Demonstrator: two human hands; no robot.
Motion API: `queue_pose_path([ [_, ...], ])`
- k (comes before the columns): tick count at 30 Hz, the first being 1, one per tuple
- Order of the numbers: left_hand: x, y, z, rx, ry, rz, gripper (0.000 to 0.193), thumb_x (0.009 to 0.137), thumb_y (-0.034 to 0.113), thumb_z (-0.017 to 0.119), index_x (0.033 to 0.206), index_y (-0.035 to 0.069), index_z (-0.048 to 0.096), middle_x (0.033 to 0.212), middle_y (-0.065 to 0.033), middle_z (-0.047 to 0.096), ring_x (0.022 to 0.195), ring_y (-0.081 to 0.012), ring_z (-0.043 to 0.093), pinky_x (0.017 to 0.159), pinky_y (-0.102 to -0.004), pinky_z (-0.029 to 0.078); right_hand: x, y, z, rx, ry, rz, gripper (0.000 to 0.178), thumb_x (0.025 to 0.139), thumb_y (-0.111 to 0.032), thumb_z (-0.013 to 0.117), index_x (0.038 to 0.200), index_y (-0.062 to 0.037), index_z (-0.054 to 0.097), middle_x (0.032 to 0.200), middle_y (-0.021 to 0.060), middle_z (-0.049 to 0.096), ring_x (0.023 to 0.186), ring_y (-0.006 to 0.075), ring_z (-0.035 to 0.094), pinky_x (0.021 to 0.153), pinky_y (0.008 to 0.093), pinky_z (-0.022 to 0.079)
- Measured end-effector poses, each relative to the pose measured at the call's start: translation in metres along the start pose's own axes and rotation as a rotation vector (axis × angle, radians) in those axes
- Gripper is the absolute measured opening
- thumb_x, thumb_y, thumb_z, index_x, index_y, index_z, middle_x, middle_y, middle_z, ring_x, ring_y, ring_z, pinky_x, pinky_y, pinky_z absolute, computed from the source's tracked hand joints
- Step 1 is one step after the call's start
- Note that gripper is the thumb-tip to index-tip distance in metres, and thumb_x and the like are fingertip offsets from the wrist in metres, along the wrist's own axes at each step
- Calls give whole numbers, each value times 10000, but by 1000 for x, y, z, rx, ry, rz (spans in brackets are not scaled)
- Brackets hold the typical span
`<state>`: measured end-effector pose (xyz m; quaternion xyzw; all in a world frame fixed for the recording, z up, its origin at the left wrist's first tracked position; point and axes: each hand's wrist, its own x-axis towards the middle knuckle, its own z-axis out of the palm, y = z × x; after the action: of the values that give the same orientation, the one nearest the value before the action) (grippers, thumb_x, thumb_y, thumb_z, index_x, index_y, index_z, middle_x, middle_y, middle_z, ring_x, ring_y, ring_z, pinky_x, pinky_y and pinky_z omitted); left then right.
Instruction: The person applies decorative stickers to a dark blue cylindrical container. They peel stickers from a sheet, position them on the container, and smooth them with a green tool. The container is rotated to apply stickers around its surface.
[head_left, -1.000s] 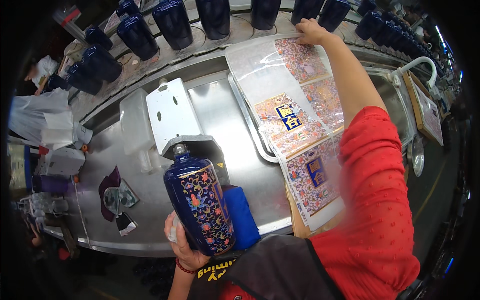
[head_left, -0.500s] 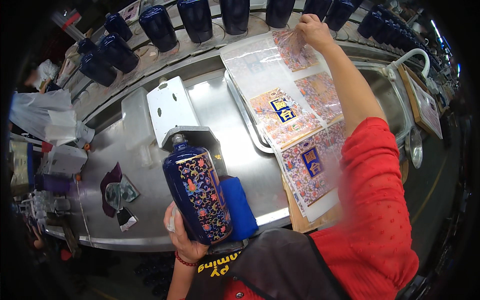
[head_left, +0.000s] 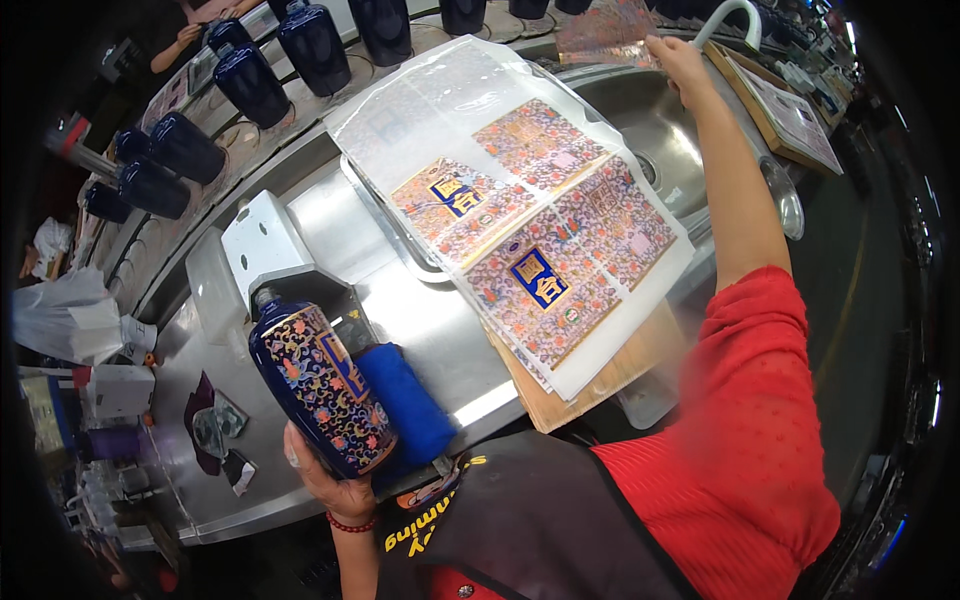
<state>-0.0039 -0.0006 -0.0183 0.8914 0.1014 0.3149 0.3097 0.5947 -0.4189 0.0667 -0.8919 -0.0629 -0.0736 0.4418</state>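
Note:
My left hand [head_left: 325,482] is closed round the lower end of a dark blue bottle [head_left: 322,385] with a colourful floral decal. The bottle leans back, its neck against a white and dark metal stand [head_left: 262,238]. With arm stretched out at the far right, my right hand [head_left: 682,68] pinches the edge of a thin patterned decal sheet [head_left: 605,38], held up over the sink [head_left: 655,125]. Larger decal sheets [head_left: 585,255] with floral print and blue panels lie stacked on the bench between my hands. A blue cloth bundle [head_left: 405,400] touches the bottle's right side.
Several plain dark blue bottles [head_left: 250,85] stand along the far ledge. A white curved tap [head_left: 738,12] rises beside the sink, near a wooden frame [head_left: 775,105]. Decal scraps [head_left: 212,422] lie on the steel bench [head_left: 285,485]. Another person's hand [head_left: 188,35] shows at the far left.
My right hand has lifted a decal piece off the sheets and carried it right, over the sink. My left hand still holds the leaning bottle. The whole view has shifted.

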Motion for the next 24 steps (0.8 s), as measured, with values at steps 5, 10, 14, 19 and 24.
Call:
queue_pose_path([
  [5, 1, -1, -1, 10, -9, 8, 983, 939, 660, 590, 1527, -83, 329, 1472, -290, 459, 1341, -432, 462, 1118, -510, 350, -28, 43, -4, -618, 49, -163, 317, 898, -358, 658, 857, -56, 743, 772, 135, 735, 759, 373, 689, 776, 469, 537],
  [10, 2, 0, -3, 98, -16, 60, 962, 957, 637, 579, 1543, -74, 303, 1479, -276, 458, 1345, -406, 476, 1119, -486, 363, -51, -65, 39, -741, -170, -486, 274, 897, -276, 632, 907, -24, 741, 1102, 228, 638, 1032, 403, 633, 914, 483, 513],
  [14, 4, 4, -5, 138, -26, 79, 956, 968, 641, 551, 1546, -79, 303, 1490, -286, 440, 1349, -403, 479, 1122, -473, 368, -60, -166, 84, -432, -385, -721, 334, 923, -303, 669, 914, 30, 679, 889, 137, 632, 817, 267, 620, 728, 389, 484],
  [19, 6, 6, -5, 121, -31, 89, 935, 969, 624, 565, 1539, -76, 323, 1470, -293, 464, 1355, -423, 466, 1125, -496, 356, -50, -205, 132, -64, -538, -359, 270, 908, -401, 654, 933, -140, 719, 787, -20, 612, 639, 79, 488, 522, 276, 359],
  [24, 7, 4, -3, 80, -7, 97, 936, 933, 604, 641, 1522, -70, 364, 1414, -271, 531, 1304, -450, 484, 1082, -514, 404, -71, -153, 214, -592, -618, -214, 345, 891, -376, 619, 1000, -81, 760, 920, 78, 687, 833, 268, 657, 685, 419, 502],
])
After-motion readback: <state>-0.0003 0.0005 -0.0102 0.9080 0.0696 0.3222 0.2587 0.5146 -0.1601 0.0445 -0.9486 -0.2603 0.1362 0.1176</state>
